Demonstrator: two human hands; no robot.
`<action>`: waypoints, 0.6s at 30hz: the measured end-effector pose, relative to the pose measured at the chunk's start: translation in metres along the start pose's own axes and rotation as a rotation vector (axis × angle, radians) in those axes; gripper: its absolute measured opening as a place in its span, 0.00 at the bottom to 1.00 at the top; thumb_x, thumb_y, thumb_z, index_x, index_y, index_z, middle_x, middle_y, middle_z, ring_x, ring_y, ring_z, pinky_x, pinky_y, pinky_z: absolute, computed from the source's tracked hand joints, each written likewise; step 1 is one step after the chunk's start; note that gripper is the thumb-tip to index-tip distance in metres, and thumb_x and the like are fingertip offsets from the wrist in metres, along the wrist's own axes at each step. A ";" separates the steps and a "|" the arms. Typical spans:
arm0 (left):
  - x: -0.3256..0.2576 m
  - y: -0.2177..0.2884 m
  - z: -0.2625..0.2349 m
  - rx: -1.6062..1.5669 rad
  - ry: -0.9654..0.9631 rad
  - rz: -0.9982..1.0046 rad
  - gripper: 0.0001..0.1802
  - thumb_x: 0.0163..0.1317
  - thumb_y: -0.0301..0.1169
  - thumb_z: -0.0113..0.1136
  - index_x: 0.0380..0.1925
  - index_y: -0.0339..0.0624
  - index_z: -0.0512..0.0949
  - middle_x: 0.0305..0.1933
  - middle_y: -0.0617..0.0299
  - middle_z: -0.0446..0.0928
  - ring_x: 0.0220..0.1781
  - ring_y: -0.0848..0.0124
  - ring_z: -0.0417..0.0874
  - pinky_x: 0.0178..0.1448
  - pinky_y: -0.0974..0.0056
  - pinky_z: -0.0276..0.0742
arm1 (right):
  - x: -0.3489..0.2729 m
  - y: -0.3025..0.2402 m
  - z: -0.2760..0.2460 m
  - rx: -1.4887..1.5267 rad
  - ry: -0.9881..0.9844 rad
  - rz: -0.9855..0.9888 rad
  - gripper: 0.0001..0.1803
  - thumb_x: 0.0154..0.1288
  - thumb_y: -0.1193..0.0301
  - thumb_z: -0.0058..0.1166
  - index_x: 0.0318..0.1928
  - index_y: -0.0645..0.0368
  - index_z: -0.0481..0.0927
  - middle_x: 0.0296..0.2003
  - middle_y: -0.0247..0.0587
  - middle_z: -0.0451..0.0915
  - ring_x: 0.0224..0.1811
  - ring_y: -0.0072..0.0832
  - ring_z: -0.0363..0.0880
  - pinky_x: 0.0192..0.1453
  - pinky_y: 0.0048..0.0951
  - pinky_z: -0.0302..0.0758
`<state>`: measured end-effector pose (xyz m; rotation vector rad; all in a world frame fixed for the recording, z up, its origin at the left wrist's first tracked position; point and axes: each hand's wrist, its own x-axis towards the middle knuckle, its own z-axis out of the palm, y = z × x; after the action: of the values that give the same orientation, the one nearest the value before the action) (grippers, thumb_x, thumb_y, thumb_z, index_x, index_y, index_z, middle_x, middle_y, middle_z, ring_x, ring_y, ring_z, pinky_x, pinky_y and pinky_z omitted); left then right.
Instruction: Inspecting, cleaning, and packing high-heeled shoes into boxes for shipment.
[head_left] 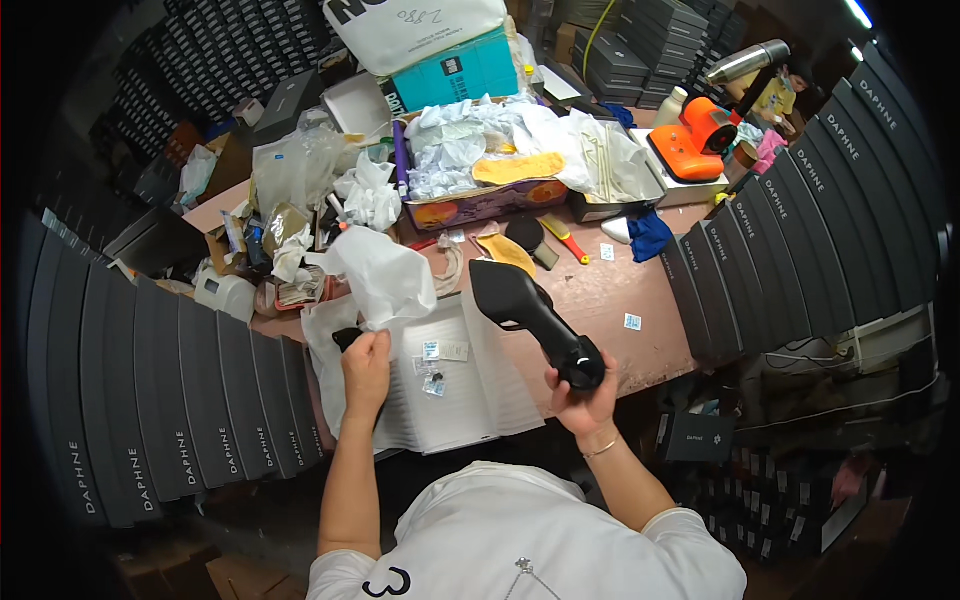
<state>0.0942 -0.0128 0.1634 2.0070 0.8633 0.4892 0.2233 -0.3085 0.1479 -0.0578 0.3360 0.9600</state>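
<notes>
My right hand (582, 400) grips a black shoe (515, 300) by its heel end, the pointed toe tilted up and away from me above the table. The fingers of my left hand (367, 365) are closed on a crumpled white tissue sheet (385, 280), which stands up beyond the fist. Beside that fist shows a bit of something black (346, 338), mostly hidden. Between my hands an open shoe box (455, 420) lined with white paper holds a small white tag (453, 350) and small clear packets (433, 385).
Grey shoe boxes (200, 390) line the left, and more boxes (790, 240) rise on the right. At the back stand a carton of crumpled tissue (490, 205) and an orange tool (690, 140). A brush (566, 240) lies on the pink table (640, 290). Another person (780, 100) is far right.
</notes>
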 end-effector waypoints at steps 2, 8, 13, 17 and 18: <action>-0.006 -0.021 0.009 0.115 0.026 0.046 0.13 0.62 0.32 0.55 0.24 0.32 0.76 0.27 0.53 0.76 0.31 0.62 0.76 0.40 0.61 0.71 | -0.017 -0.015 -0.010 -0.272 0.016 -0.079 0.30 0.61 0.44 0.46 0.52 0.53 0.78 0.42 0.47 0.81 0.40 0.46 0.81 0.31 0.32 0.85; -0.023 -0.018 0.013 0.278 0.253 0.349 0.07 0.55 0.25 0.57 0.24 0.30 0.76 0.37 0.50 0.76 0.42 0.52 0.75 0.48 0.54 0.71 | -0.047 -0.037 0.029 -0.886 -0.385 0.100 0.33 0.59 0.52 0.46 0.46 0.76 0.79 0.47 0.70 0.77 0.34 0.63 0.81 0.39 0.55 0.81; -0.031 -0.002 0.006 0.114 0.189 0.298 0.06 0.51 0.23 0.62 0.27 0.33 0.75 0.34 0.52 0.75 0.36 0.53 0.76 0.42 0.58 0.73 | -0.026 -0.008 0.051 -0.957 -0.264 0.286 0.30 0.58 0.60 0.49 0.46 0.80 0.77 0.46 0.66 0.78 0.37 0.61 0.82 0.47 0.51 0.80; -0.037 -0.033 0.012 -0.195 0.104 0.123 0.10 0.56 0.26 0.63 0.23 0.34 0.72 0.27 0.62 0.72 0.26 0.72 0.73 0.32 0.68 0.68 | -0.023 -0.005 0.062 -1.025 -0.182 0.329 0.28 0.58 0.61 0.51 0.47 0.79 0.78 0.45 0.63 0.79 0.41 0.56 0.82 0.49 0.46 0.79; -0.038 -0.038 0.014 -0.311 0.092 0.031 0.11 0.58 0.27 0.63 0.22 0.35 0.71 0.25 0.64 0.71 0.26 0.77 0.71 0.30 0.70 0.66 | -0.021 -0.005 0.066 -1.091 -0.159 0.336 0.28 0.58 0.61 0.52 0.47 0.79 0.78 0.45 0.62 0.79 0.42 0.55 0.82 0.50 0.44 0.79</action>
<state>0.0617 -0.0342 0.1236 1.7256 0.7600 0.6940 0.2331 -0.3148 0.2166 -0.9367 -0.3709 1.3802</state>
